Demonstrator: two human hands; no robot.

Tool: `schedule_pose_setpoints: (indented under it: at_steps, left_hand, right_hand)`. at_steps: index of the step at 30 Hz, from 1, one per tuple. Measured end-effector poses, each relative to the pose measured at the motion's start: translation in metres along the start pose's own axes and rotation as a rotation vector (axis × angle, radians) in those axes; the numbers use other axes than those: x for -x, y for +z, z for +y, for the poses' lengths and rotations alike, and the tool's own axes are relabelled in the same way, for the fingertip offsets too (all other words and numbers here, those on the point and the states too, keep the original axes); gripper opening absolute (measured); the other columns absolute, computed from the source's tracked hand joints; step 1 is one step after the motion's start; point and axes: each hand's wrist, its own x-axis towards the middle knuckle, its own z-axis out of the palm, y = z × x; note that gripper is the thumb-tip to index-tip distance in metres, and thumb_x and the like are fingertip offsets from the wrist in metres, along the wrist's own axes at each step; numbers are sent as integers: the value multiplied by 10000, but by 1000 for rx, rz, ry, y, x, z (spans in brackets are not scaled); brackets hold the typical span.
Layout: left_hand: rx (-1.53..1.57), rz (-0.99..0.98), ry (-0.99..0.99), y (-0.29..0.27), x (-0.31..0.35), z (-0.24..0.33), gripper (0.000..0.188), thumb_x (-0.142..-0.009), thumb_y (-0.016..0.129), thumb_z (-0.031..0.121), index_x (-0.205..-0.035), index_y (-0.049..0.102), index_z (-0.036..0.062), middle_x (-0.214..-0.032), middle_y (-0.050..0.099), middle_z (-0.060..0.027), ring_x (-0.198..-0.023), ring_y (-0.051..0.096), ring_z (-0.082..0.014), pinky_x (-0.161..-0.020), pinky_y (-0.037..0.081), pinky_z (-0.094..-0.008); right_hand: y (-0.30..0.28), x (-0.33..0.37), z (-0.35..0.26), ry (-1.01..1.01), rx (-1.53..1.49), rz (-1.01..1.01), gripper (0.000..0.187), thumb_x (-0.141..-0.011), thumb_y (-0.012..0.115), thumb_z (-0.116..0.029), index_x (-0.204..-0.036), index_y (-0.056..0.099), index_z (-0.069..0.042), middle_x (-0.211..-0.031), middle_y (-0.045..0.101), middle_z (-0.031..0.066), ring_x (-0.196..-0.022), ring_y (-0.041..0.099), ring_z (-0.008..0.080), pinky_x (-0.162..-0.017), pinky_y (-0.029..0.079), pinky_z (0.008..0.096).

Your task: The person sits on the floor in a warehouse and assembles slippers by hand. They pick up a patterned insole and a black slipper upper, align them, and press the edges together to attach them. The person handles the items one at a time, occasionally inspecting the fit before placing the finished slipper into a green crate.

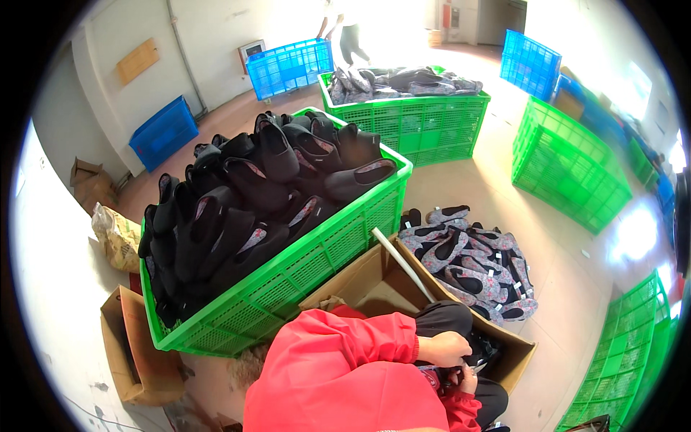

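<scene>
Over my lap, at the end of a red sleeve, my left hand (446,349) is closed, its fingers pinched together. Just below it my right hand (466,379) is closed too, close to the left fingertips. Something small and partly dark lies between the hands, too hidden to name. Shiny black material (486,351) shows just beyond them, inside the open cardboard box (516,353) by my knees. A pale tube (403,265) leans across that box. On the floor past it lies a heap of grey floral slip-on shoes (468,263), several with white tags.
A green crate (288,281) piled with black slip-on shoes (277,151) stands at left. Behind it is another loaded green crate (410,133). More green crates (568,173) stand at right. A person (350,36) is beside a blue crate (288,68) at the back. A cardboard box (144,353) sits lower left.
</scene>
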Motion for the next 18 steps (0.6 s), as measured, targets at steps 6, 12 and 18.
schedule_pose_setpoints:
  at_steps: [6, 12, 18]
  left_hand:
    - [-3, -15, -13, -1, 1, 1, 242, -747, 706, 231, -833, 705, 5, -820, 683, -188, -827, 665, -377, -759, 521, -451]
    - [-3, -26, -20, -1, 0, 3, 230, -734, 703, 219, -826, 705, 8, -820, 685, -183, -823, 669, -370, -757, 524, -452]
    - [4, 59, 26, 1, 2, 5, 196, -707, 702, 192, -777, 700, 9, -742, 666, -177, -762, 663, -374, -712, 522, -461]
  right_hand:
    - [-6, -7, 3, -12, 33, 35, 192, -942, 611, -232, -855, 582, -62, -644, 530, 8, -439, 392, 94, -422, 274, 248]
    - [-1, -3, -6, -6, 26, 49, 197, -947, 619, -251, -877, 601, -67, -667, 538, -3, -451, 404, 90, -427, 274, 247]
    - [-18, -14, 4, -23, 15, 39, 214, -950, 621, -268, -920, 611, -56, -685, 547, 0, -463, 413, 91, -429, 284, 249]
